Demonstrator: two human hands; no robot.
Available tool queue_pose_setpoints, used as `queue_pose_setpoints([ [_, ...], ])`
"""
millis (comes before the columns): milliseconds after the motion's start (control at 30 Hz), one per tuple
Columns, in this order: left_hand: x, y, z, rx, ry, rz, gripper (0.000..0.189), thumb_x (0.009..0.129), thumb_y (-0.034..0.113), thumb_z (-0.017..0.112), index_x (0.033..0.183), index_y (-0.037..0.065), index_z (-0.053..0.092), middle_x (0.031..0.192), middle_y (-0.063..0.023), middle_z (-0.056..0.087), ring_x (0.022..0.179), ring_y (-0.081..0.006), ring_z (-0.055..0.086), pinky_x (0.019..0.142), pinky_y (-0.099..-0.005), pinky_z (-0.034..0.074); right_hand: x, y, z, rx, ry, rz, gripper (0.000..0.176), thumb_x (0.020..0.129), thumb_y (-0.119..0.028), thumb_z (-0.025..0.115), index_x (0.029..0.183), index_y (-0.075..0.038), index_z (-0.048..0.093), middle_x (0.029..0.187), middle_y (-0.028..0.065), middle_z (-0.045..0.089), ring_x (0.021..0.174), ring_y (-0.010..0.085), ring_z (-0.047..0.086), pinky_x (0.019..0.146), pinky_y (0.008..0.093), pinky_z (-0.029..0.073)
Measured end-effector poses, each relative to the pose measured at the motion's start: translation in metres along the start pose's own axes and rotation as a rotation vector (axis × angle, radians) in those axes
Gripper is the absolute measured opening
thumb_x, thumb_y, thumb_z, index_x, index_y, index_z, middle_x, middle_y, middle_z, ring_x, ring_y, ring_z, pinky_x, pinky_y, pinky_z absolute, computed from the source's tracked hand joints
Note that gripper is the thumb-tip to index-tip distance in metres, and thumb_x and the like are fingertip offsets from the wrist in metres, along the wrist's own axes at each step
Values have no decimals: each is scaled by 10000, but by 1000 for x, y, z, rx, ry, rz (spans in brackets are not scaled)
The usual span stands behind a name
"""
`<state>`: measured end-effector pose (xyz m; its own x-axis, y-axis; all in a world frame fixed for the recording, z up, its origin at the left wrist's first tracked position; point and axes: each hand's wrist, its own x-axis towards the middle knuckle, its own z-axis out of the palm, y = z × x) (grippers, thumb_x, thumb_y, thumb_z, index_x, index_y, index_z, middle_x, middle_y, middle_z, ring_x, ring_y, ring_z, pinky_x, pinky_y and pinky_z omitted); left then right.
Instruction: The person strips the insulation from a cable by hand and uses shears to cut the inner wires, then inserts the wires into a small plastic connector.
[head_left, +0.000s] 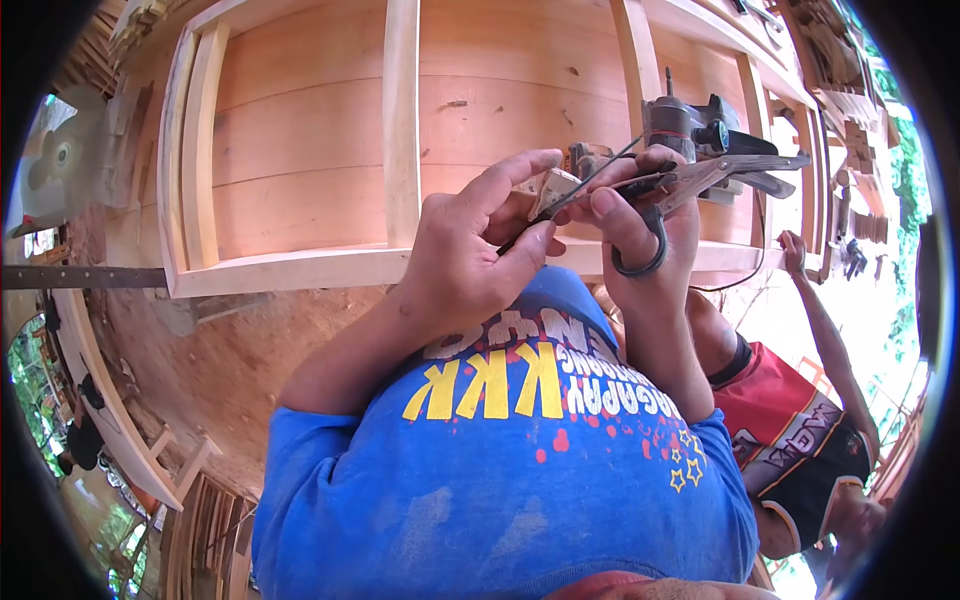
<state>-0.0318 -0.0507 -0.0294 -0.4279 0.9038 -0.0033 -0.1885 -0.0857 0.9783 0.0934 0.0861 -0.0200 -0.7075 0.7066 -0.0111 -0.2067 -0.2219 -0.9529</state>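
At a wooden frame's near rail (300,271), a wide recessed bay (300,150) leftward, the left hand (470,240) pinches a small pale piece (556,190); the right hand (650,230) grips dark-handled metal scissors (725,172).

Blue shirt (480,500), short sleeves (305,440); yellow and white block letters (540,385), red spots (560,440), yellow star outlines (678,481), pale smudges (425,525). Forearms (350,345) bare.

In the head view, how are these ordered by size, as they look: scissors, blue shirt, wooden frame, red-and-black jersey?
1. wooden frame, by its whole outline
2. blue shirt
3. red-and-black jersey
4. scissors, partly hidden by the right hand
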Motion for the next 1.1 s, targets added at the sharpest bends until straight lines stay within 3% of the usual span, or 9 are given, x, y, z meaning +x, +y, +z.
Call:
queue_pose_setpoints([
  [200,-1,4,-2,-31,-23,-27,507,930,-58,551,1416,-100,414,1137,-225,699,1078,-254,696,903,-351,594,2,-1,0,-3,-16,40,440,869,-51,720,1165,-24,397,936,158,654,828,244,702,765,375,606],
  [300,-2,-4,-1,-66,31,3,524,891,-52,564,1404,-72,458,1068,-216,731,949,-231,738,869,-334,586,4,3,0,17,-8,33,421,875,-42,710,1158,-22,399,936,157,654,833,253,703,773,382,603],
  [500,-4,-2,-2,-53,50,-6,532,890,-59,569,1409,-70,453,1093,-220,725,983,-238,733,891,-337,575,4,7,0,59,-30,29,418,873,-27,704,1154,-37,395,954,156,641,857,259,699,796,395,602],
  [600,-6,6,-7,-36,-11,-45,539,917,-71,561,1428,-101,391,1183,-252,680,1107,-281,684,962,-369,560,2,7,2,115,-54,8,427,869,-21,699,1160,-51,388,963,155,626,885,258,689,812,407,603],
  [767,-8,11,-8,-49,-34,-38,529,916,-67,569,1423,-78,416,1185,-245,684,1085,-274,697,961,-358,555,-1,10,-2,176,-86,22,447,854,2,689,1166,-85,382,986,154,603,950,251,666,827,413,607],
  [1100,-10,10,-14,-169,-94,-62,565,886,-115,584,1426,-54,430,1208,-221,679,1106,-263,687,977,-369,547,0,22,-11,314,-235,-78,477,829,69,660,1162,-116,372,929,118,605,928,275,665,859,422,582],
])
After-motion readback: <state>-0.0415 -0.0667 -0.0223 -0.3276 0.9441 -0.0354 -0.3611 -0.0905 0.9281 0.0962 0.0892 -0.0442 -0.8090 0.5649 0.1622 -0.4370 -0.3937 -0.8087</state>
